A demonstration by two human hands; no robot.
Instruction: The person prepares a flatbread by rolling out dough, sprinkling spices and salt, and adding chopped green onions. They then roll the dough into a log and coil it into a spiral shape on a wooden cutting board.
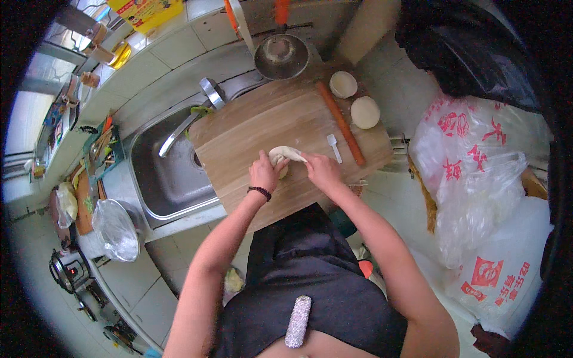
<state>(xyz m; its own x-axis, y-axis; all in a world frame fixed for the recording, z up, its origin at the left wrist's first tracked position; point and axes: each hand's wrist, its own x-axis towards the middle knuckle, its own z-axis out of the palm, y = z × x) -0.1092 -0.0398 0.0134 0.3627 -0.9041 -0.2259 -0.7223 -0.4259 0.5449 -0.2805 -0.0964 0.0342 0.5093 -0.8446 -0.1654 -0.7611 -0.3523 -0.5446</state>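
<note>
Both my hands hold one piece of pale dough (288,153) just above a wooden board (250,129). My left hand (265,172), with a dark beaded bracelet at the wrist, grips its folded left end. The fingers of my right hand (321,170) pinch its narrow right end. A little farther right on the board lie a small white plastic scoop (334,147) and a wooden rolling pin (341,123). Beyond the pin are a round of pale dough (365,112) and a small round bowl (343,85), whose contents I cannot tell. Part of the held dough is hidden by my fingers.
A steel sink (174,174) with a faucet (181,129) adjoins the board's left side. A metal bowl (282,56) stands behind the board. On the left counter sits a bowl under plastic film (117,230). Plastic bags (470,179) fill the right side.
</note>
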